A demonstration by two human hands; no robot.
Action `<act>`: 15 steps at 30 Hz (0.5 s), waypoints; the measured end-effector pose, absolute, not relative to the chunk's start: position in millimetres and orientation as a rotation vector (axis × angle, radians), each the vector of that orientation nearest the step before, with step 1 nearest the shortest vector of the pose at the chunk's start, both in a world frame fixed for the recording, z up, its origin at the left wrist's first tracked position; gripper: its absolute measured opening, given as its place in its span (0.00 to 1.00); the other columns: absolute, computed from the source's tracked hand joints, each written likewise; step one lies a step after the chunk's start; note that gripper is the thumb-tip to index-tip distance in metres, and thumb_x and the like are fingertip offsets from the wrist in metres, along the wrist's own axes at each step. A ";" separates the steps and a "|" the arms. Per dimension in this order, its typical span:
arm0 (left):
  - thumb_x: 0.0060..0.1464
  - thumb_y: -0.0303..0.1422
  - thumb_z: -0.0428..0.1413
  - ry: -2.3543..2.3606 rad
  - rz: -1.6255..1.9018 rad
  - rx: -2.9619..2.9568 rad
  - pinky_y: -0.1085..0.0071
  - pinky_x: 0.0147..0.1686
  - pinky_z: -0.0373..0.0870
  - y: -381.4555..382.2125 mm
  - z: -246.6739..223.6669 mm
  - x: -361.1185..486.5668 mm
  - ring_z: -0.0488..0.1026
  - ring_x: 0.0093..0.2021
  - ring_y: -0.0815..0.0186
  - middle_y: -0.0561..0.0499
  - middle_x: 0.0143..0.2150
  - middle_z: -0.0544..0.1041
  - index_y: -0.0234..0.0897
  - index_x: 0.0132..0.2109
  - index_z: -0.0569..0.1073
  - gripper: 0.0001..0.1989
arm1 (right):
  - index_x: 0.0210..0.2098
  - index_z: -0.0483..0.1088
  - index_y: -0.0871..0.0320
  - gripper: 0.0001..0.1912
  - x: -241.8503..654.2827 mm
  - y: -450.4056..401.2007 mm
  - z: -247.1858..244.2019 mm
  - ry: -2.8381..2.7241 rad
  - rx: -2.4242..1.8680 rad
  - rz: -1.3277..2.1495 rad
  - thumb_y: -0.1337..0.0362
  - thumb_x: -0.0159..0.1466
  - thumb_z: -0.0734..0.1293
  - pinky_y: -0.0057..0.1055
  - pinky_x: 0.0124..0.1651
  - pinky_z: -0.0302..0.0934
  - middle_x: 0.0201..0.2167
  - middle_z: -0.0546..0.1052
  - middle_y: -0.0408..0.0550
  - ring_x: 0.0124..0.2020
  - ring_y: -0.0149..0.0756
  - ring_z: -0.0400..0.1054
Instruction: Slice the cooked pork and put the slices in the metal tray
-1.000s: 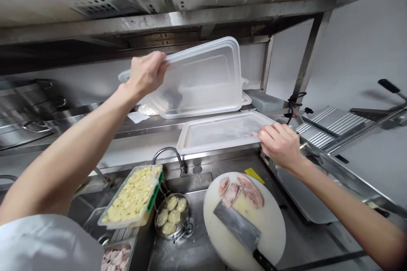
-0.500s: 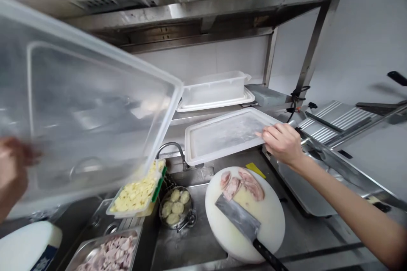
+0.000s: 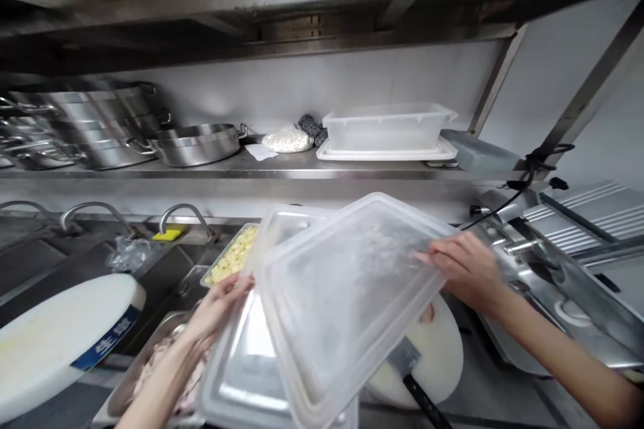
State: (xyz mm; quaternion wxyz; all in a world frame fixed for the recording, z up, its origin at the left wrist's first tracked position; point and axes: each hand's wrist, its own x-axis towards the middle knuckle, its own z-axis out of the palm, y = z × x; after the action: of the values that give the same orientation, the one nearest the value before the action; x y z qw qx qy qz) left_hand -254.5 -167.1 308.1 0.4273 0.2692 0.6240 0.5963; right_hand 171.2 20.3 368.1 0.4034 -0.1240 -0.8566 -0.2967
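Note:
My left hand (image 3: 219,308) grips the left edge of a large clear plastic lid (image 3: 246,355), fingers closed on it. A smaller frosted lid (image 3: 352,281) overlaps it in front, tilted, its right edge pinched in my right hand (image 3: 465,268). Beneath the lids, a round white cutting board (image 3: 443,355) is partly covered, with a cleaver (image 3: 420,395) on it. A tub of sliced yellow pieces (image 3: 234,255) shows behind my left hand. Pale raw meat (image 3: 151,365) lies in a metal tray (image 3: 121,395) below my left forearm.
A thick white board (image 3: 65,342) leans over the sinks at left, near curved faucets (image 3: 186,208). The shelf (image 3: 282,171) holds steel pots (image 3: 196,144), a bag of white pieces (image 3: 288,139) and a clear plastic container (image 3: 387,127). Metal equipment (image 3: 568,295) stands at right.
The large lid came down from the upper left to the middle, and the smaller lid now overlaps it. The view has swung left, showing the pots and faucets.

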 end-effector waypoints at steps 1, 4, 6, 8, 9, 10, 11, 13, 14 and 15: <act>0.32 0.40 0.73 1.463 1.515 0.654 0.75 0.33 0.76 -155.7 302.1 -245.8 0.79 0.33 0.64 0.50 0.34 0.82 0.39 0.36 0.80 0.21 | 0.37 0.73 0.53 0.06 156.7 20.8 361.6 -2.227 -0.228 -0.749 0.71 0.64 0.66 0.37 0.39 0.63 0.34 0.78 0.45 0.35 0.36 0.68; 0.39 0.37 0.72 1.253 1.493 0.551 0.75 0.28 0.76 -130.1 284.8 -229.4 0.77 0.28 0.67 0.50 0.32 0.81 0.36 0.37 0.78 0.18 | 0.36 0.73 0.54 0.09 120.3 30.8 343.7 -2.356 -0.144 -0.636 0.72 0.65 0.62 0.48 0.53 0.64 0.40 0.77 0.48 0.48 0.41 0.67; 0.40 0.36 0.71 1.176 1.486 0.470 0.73 0.27 0.77 -123.5 276.2 -224.0 0.77 0.26 0.67 0.51 0.31 0.80 0.35 0.38 0.77 0.18 | 0.39 0.73 0.55 0.14 107.0 38.9 333.8 -2.433 -0.232 -0.506 0.75 0.65 0.59 0.56 0.59 0.60 0.47 0.74 0.53 0.59 0.46 0.61; 0.42 0.37 0.71 1.150 1.462 0.413 0.69 0.26 0.78 -124.5 269.1 -218.7 0.78 0.26 0.64 0.50 0.31 0.80 0.35 0.39 0.76 0.19 | 0.47 0.72 0.56 0.21 100.8 43.7 325.8 -2.514 -0.348 -0.368 0.78 0.62 0.56 0.56 0.60 0.60 0.56 0.69 0.57 0.66 0.50 0.53; 0.42 0.38 0.70 1.149 1.444 0.398 0.67 0.25 0.78 -126.9 265.1 -215.0 0.78 0.26 0.63 0.50 0.31 0.80 0.36 0.40 0.75 0.19 | 0.51 0.71 0.56 0.25 99.0 44.9 322.8 -2.553 -0.388 -0.309 0.79 0.60 0.56 0.55 0.60 0.61 0.60 0.66 0.58 0.68 0.50 0.50; 0.42 0.37 0.71 1.156 1.429 0.382 0.66 0.25 0.78 -130.1 260.0 -210.0 0.78 0.26 0.61 0.50 0.32 0.80 0.36 0.41 0.74 0.20 | 0.54 0.69 0.56 0.28 97.4 45.9 321.1 -2.584 -0.415 -0.263 0.79 0.59 0.56 0.53 0.59 0.62 0.62 0.63 0.58 0.69 0.50 0.48; 0.40 0.35 0.71 1.169 1.429 0.357 0.66 0.25 0.79 -133.6 253.7 -203.9 0.78 0.26 0.61 0.50 0.32 0.80 0.37 0.42 0.74 0.22 | 0.57 0.68 0.55 0.30 95.7 47.5 321.2 -2.606 -0.433 -0.238 0.79 0.58 0.56 0.51 0.59 0.62 0.63 0.62 0.57 0.69 0.49 0.49; 0.36 0.28 0.72 1.198 1.454 0.296 0.67 0.26 0.79 -140.3 237.9 -188.9 0.79 0.26 0.62 0.51 0.33 0.80 0.38 0.43 0.73 0.25 | 0.59 0.66 0.55 0.30 92.3 55.4 329.7 -2.573 -0.497 -0.266 0.78 0.59 0.57 0.49 0.61 0.60 0.63 0.63 0.58 0.67 0.48 0.52; 0.34 0.26 0.72 1.210 1.471 0.265 0.68 0.26 0.78 -143.3 229.1 -181.2 0.78 0.26 0.62 0.51 0.32 0.79 0.38 0.43 0.73 0.26 | 0.59 0.65 0.57 0.30 90.9 62.8 338.9 -2.511 -0.561 -0.323 0.77 0.59 0.57 0.49 0.61 0.58 0.61 0.64 0.59 0.65 0.49 0.53; 0.33 0.25 0.72 1.214 1.480 0.244 0.69 0.25 0.78 -146.0 220.6 -174.2 0.78 0.25 0.63 0.52 0.31 0.79 0.38 0.42 0.73 0.26 | 0.60 0.65 0.58 0.29 90.0 72.8 351.5 -2.427 -0.647 -0.403 0.77 0.60 0.58 0.50 0.61 0.56 0.60 0.65 0.61 0.64 0.50 0.54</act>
State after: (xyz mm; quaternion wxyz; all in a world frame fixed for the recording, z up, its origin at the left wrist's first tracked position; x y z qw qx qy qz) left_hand -174.2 -146.0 220.6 0.5693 0.1038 0.5172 0.6305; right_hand 90.0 72.8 351.5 0.2945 -0.2430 -0.9117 -0.1516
